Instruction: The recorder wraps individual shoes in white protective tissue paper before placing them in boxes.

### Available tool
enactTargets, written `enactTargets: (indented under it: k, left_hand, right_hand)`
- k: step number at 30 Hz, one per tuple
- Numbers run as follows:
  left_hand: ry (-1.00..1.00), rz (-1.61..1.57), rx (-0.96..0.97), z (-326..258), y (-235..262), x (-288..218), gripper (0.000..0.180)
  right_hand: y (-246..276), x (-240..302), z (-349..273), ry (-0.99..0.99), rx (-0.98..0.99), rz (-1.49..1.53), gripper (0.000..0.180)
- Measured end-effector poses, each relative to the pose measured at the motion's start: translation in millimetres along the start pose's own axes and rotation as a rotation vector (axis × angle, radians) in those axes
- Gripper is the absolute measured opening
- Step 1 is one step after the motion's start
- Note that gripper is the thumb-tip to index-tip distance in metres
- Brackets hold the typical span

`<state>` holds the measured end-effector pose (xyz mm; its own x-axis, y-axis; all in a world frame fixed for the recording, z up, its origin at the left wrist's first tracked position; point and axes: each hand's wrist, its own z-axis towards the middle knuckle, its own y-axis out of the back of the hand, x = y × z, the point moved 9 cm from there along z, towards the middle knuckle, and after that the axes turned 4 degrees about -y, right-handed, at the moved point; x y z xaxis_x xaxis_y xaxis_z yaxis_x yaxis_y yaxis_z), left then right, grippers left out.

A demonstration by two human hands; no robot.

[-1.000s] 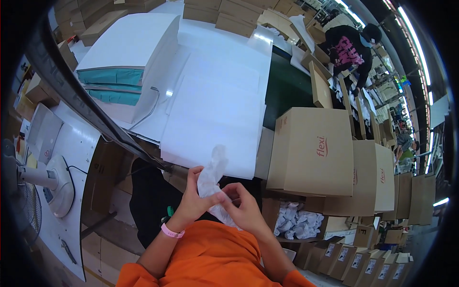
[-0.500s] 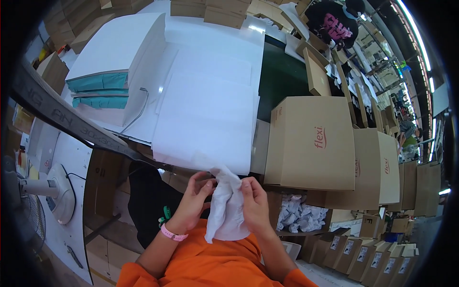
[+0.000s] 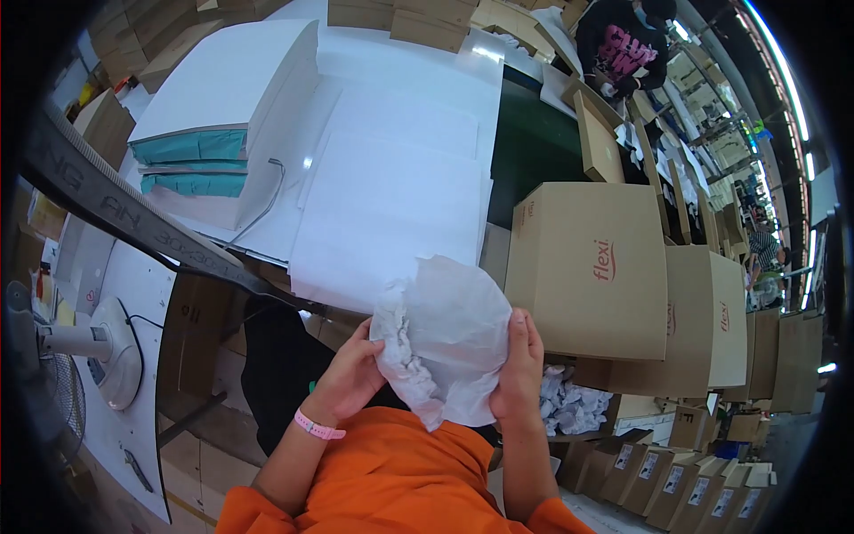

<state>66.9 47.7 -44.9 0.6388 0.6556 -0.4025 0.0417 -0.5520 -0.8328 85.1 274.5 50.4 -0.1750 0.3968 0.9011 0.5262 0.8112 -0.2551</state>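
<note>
Between my hands, above my lap, spreads a sheet of white tissue paper (image 3: 458,329). Its left side is bunched and crumpled, while the rest lies fairly flat. My left hand (image 3: 354,372) pinches the crumpled edge. My right hand (image 3: 518,374) grips the opposite edge, thumb on top. The paper's far edge overlaps the near end of a stack of large white sheets (image 3: 391,205) on the table. Crumpled balls of white paper (image 3: 574,405) fill a box beside my right forearm.
Large brown cartons (image 3: 592,267) stand right of the sheets. A tall white stack with teal bundles (image 3: 191,160) sits at the left, behind a dark curved bar (image 3: 151,231). A white fan (image 3: 111,356) is at far left. Another person (image 3: 623,44) works at the far right.
My hands have moved apart, opening the narrow, bunched tissue paper into a broader sheet. My right hand has shifted right and slightly up. The view has shifted slightly.
</note>
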Motion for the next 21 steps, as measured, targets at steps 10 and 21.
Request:
enactTargets:
  k: [10,21]
  left_hand:
    - [-0.170,0.174,0.001,5,3,14,0.065]
    - [-0.019,0.069,-0.050,3,32,1,0.040]
  right_hand:
    - [-33,5,-17,-0.188,0.089,0.108,0.029]
    - [-44,80,18,0.020,0.069,-0.159,0.030]
